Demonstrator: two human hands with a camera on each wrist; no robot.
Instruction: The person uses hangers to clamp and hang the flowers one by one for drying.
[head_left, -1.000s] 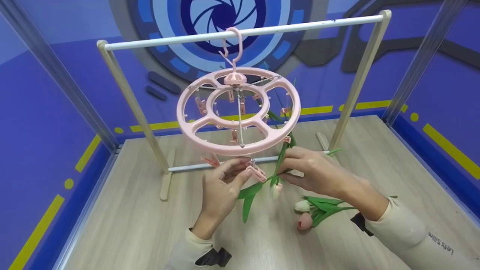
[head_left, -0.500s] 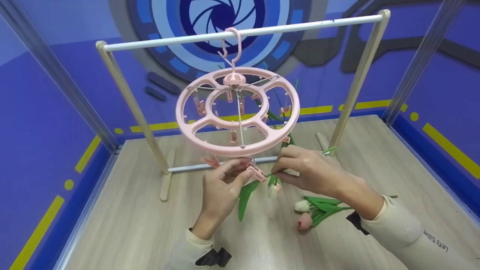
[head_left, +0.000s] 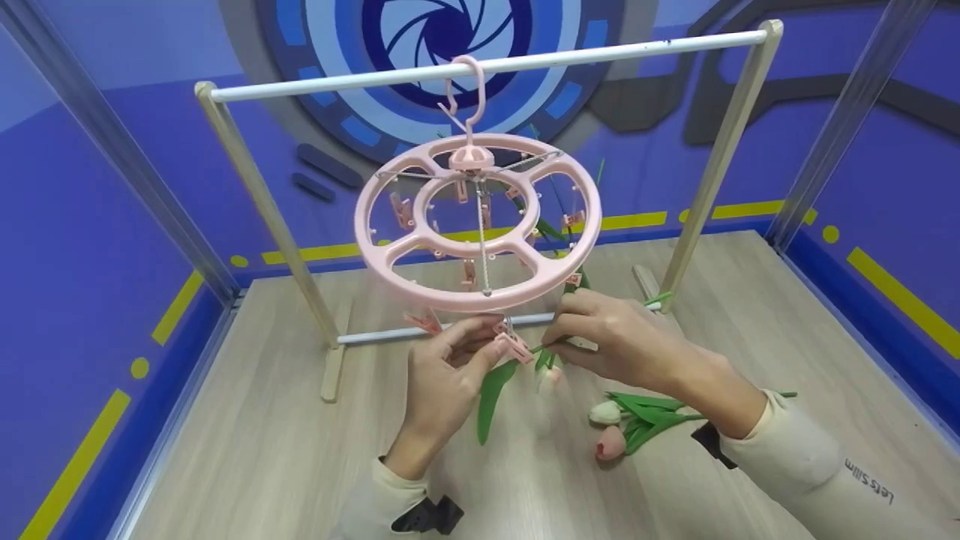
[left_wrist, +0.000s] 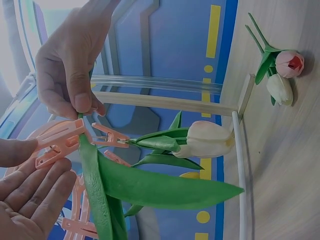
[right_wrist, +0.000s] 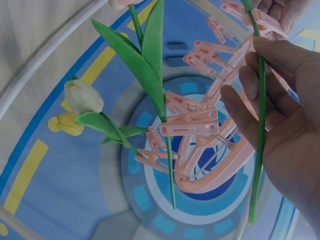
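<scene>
My left hand (head_left: pixel 442 382) pinches a pink clothespin (head_left: pixel 515 347) that hangs from the front of a round pink drying hanger (head_left: pixel 480 301). Against that clothespin lies the green stem (left_wrist: pixel 80 118) of an artificial tulip, its broad leaf (left_wrist: pixel 170 185) spreading below. The right hand (head_left: pixel 622 339) grips this stem between thumb and fingers, close beside the clothespin; its free end (right_wrist: pixel 252 210) runs along the palm. Whether the clothespin bites the stem is unclear, and the bloom is hidden. Behind it, a white tulip (left_wrist: pixel 207 138) hangs head down from another clothespin (left_wrist: pixel 111 137).
The hanger hooks over the white bar (head_left: pixel 600 55) of a wooden-legged rack (head_left: pixel 716 161). On the table (head_left: pixel 300 457) lie a white tulip (head_left: pixel 604 412) and a pink tulip (head_left: pixel 610 442), near the right forearm. A yellow bloom (right_wrist: pixel 70 124) hangs farther back. Patterned walls enclose the table.
My right hand has shifted slightly left, bringing the stem closer to the clothespin, and the tulip's leaves have turned. The left hand keeps its place. Little differs over the last half second.
</scene>
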